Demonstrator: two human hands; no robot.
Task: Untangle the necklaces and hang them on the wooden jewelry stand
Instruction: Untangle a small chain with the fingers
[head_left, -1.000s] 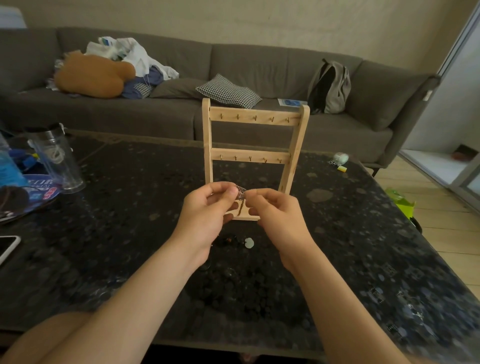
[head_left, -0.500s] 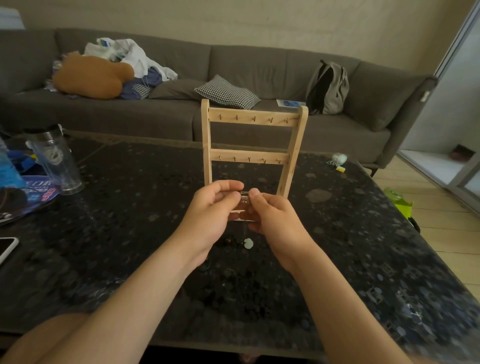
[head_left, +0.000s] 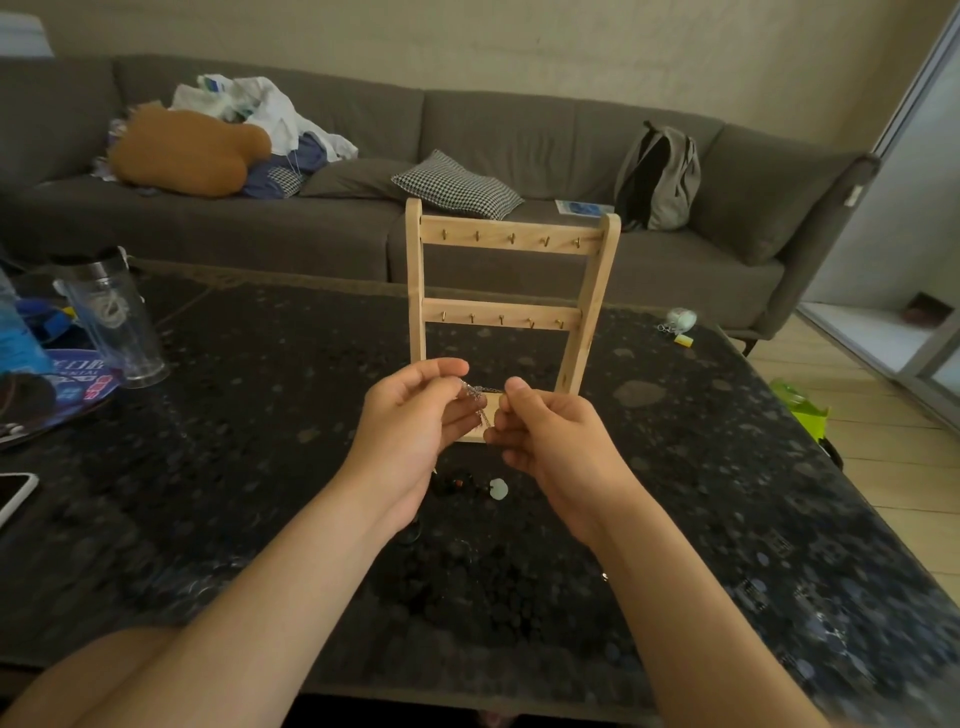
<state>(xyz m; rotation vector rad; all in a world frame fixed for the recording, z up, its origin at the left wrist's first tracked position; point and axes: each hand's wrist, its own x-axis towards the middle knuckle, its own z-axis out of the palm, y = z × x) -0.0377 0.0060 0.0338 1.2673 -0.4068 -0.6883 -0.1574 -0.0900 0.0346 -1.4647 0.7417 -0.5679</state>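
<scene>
**Untangling under way; stand hooks all bare**

A thin silver chain is hanging at frame centre. The left hand and right hand are each pinching it at the fingertips. A pale pendant is lying on the table just below. The wooden jewelry stand is standing behind, carrying nothing. Judgement: the knot is being worked, and the next move calls for easing the strands apart gently.

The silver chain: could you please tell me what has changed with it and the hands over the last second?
The left hand and right hand closed together half a second ago, then drew slightly apart, stretching a short length of the silver chain between them. Both still pinch it. The wooden stand, its hooks bare, and the pale pendant on the table have not moved.
</scene>
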